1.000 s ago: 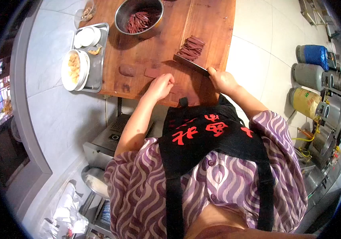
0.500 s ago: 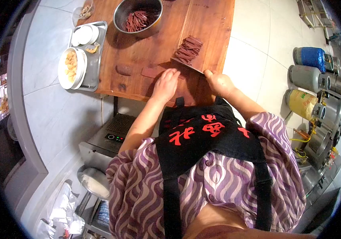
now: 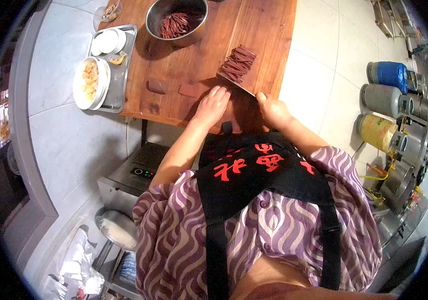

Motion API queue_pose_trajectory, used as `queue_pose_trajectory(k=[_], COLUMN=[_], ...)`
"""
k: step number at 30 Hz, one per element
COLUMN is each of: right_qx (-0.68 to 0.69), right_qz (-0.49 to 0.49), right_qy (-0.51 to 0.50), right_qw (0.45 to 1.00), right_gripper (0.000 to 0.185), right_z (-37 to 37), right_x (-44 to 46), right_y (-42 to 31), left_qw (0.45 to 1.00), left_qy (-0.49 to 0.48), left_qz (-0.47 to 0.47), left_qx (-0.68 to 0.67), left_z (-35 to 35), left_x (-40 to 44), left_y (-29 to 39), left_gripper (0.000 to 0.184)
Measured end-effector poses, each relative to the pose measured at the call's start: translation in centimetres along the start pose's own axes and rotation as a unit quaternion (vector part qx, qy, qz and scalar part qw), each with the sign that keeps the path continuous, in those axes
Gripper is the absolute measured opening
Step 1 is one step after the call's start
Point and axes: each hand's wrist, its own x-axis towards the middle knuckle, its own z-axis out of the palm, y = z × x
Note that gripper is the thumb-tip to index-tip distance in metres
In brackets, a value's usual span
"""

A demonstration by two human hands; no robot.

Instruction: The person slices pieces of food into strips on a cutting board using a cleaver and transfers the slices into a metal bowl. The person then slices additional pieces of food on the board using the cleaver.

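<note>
My right hand (image 3: 274, 111) is wrapped round the handle of a kitchen knife (image 3: 241, 86), its blade standing nearly edge-on to me. Just beyond the blade lies a pile of dark red strips (image 3: 238, 63) on the wooden tabletop. My left hand (image 3: 214, 106), fingers together and bent, presses on a flat dark red slab (image 3: 190, 90) close to the knife. Part of that slab is hidden under the fingers. Farther left rests another dark red piece (image 3: 156, 87). A metal bowl (image 3: 199, 31) at the back holds more cut strips (image 3: 175, 25).
On the left of the wooden table (image 3: 169, 65) a metal tray (image 3: 118, 90) carries white bowls (image 3: 80, 95), one with yellowish chunks. A clear container (image 3: 116, 14) stands behind it. Gas cylinders (image 3: 381, 97) stand on the floor at right. Below the table is an appliance (image 3: 141, 165) with lit indicators.
The view has shifted slightly. My left hand sits a little nearer the knife, and the knife stays beside the strip pile with my right hand on it.
</note>
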Motion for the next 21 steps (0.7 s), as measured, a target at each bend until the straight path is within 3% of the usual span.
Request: queue_pose_trajectory(k=[2, 6, 12, 18, 21], right_qx=[0.012, 0.001, 0.008, -0.002, 0.004], right_qz=[0.007, -0.008, 0.002, -0.005, -0.001], right_qy=[0.003, 0.000, 0.026, 0.032, 0.012], right_qw=[1.000, 1.000, 1.000, 0.999, 1.000], right_gripper=[0.024, 0.024, 0.024, 0.025, 0.027], right_z=[-0.8, -1.4, -1.0, -0.2, -0.5], right_x=[0.0, -0.7, 0.0, 0.1, 0.0], right_y=[0.0, -1.2, -0.5, -0.9, -1.1], left_qw=[1.000, 0.986, 0.999, 0.987, 0.999], left_qy=[0.015, -0.159, -0.039, -0.158, -0.045], left_qz=[0.017, -0.038, -0.004, -0.037, 0.008], left_qx=[0.004, 0.004, -0.011, -0.001, -0.008], left_z=[0.0, -0.7, -0.6, -1.2, -1.0], left_x=[0.3, 0.2, 0.1, 0.0, -0.1], left_y=[-0.3, -0.3, -0.3, -0.3, -0.4], left_gripper=[0.013, 0.014, 0.013, 0.015, 0.012])
